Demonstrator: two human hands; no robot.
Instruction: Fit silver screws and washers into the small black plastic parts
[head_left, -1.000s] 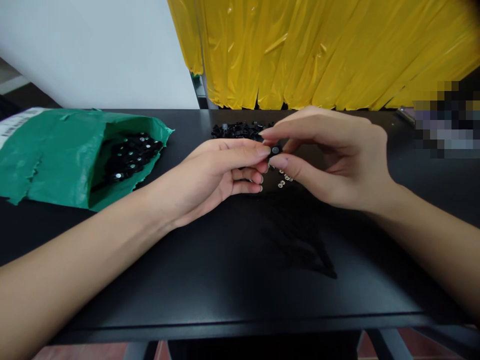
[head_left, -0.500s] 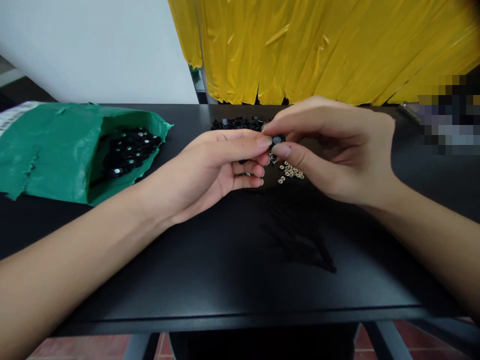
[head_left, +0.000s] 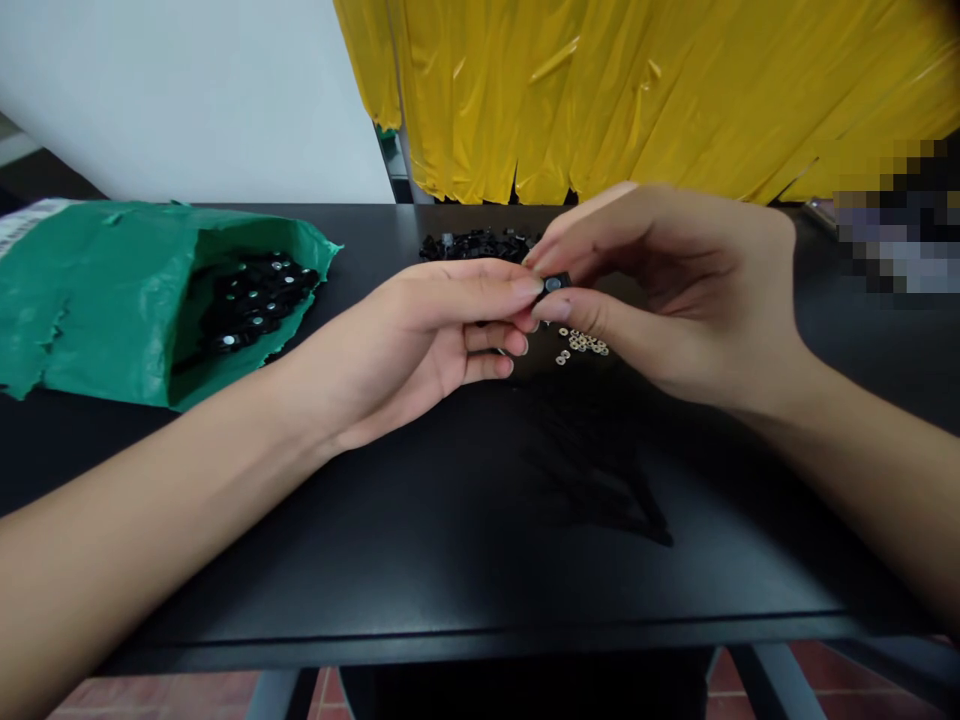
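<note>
My left hand [head_left: 420, 335] and my right hand [head_left: 675, 290] meet fingertip to fingertip over the black table [head_left: 465, 520]. Pinched between them is a small black round part [head_left: 553, 284] with a shiny centre; thumb and forefinger of both hands touch it. Just below the fingers lies a scatter of several small silver rings [head_left: 581, 345]. Behind the hands sits a heap of small black parts [head_left: 476, 245].
A torn green plastic bag [head_left: 97, 290] lies at the left, its mouth open toward the hands and full of black round parts [head_left: 255, 295]. Yellow plastic sheeting [head_left: 637, 90] hangs behind the table. The table's front edge runs near the bottom.
Both hands have stayed together on the small black part, with the fingers shifting slightly around it. The view has tipped a little, uncovering more of the silver rings.
</note>
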